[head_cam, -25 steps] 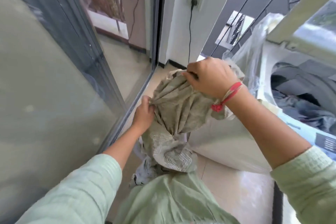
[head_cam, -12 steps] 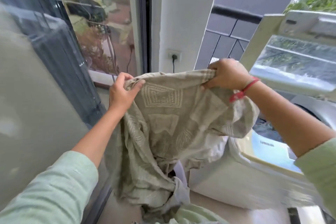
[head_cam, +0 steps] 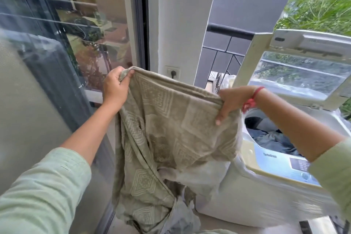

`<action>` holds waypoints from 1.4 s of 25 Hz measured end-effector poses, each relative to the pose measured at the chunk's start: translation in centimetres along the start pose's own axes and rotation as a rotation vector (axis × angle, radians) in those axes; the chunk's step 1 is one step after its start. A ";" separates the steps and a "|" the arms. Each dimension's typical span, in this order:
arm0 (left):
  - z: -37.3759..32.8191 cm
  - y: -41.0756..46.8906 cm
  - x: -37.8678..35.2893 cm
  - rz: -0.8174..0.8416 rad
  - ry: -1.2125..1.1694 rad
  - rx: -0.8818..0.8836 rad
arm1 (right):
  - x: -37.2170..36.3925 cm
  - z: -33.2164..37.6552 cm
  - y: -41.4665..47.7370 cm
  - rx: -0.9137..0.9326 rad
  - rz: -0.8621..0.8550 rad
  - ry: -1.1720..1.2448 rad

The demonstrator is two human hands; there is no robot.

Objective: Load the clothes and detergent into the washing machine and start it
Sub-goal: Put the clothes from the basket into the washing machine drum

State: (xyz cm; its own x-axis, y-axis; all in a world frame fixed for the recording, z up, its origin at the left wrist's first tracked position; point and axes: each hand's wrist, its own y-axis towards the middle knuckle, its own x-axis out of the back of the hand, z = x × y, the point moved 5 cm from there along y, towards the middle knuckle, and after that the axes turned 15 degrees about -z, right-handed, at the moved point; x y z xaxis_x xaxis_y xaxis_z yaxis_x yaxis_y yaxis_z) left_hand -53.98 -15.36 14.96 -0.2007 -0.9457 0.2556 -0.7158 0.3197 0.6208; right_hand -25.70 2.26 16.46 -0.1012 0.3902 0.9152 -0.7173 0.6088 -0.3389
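Observation:
A large olive-beige patterned cloth (head_cam: pixel 171 135) hangs spread between my two hands. My left hand (head_cam: pixel 115 87) pinches its upper left corner, and my right hand (head_cam: pixel 230 100) grips the top edge further right, just left of the washer. The white top-loading washing machine (head_cam: pixel 237 195) stands at the right with its glass lid (head_cam: pixel 296 74) raised. Dark blue-grey clothes (head_cam: pixel 273 138) lie in its drum. The cloth's lower end trails down to the floor in front of me. No detergent is in view.
A sliding glass door (head_cam: pixel 57 62) runs along the left. A white pillar with a plugged wall socket (head_cam: pixel 172 72) stands behind the cloth. A dark railing (head_cam: pixel 226 43) and greenery lie beyond the washer. The control panel (head_cam: pixel 296 165) faces me.
My hands have moved apart and lifted the bunched cloth up, spreading it wide. My view has risen from the floor toward the washer and its raised lid.

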 end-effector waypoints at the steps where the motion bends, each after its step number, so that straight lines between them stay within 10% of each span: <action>1: 0.1 0.1 0.2 -0.018 0.006 0.004 | -1.6 -0.5 0.7 -0.008 0.047 -0.037; 6: 4.5 0.5 3.8 -0.225 0.060 0.203 | -6.7 -4.7 1.5 -0.044 -0.145 0.471; 10: 6.7 0.0 5.3 -0.113 0.194 0.219 | -1.0 -3.3 0.5 -0.034 -0.760 0.964; 13: 7.2 -0.9 5.0 -0.029 0.199 0.221 | 8.3 2.2 -3.4 0.232 -1.303 0.543; 16: 8.7 -1.5 3.8 0.060 0.211 0.360 | 11.1 6.4 -5.7 0.420 -1.499 0.047; 20: 7.3 -2.6 0.7 0.253 0.292 0.356 | 11.2 7.2 -3.5 0.287 -1.365 0.116; 26: -7.0 -7.3 -8.2 0.625 -0.275 0.216 | 10.8 7.0 -3.1 0.422 -0.989 0.214; 30: -12.3 -5.5 -10.9 0.265 -0.376 0.096 | 11.6 1.5 -2.6 0.391 -0.895 0.230; 35: -14.7 -1.7 -6.2 0.090 -0.140 -0.245 | -1.1 -5.0 3.1 0.313 -0.284 0.435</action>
State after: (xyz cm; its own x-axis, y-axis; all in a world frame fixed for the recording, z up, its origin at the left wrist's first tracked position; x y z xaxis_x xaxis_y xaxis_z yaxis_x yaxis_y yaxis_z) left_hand -41.64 -9.23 23.24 -0.3582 -0.9065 0.2235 -0.5119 0.3909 0.7649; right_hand -24.38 7.21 13.27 0.3674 0.5290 0.7649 -0.8504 0.5242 0.0459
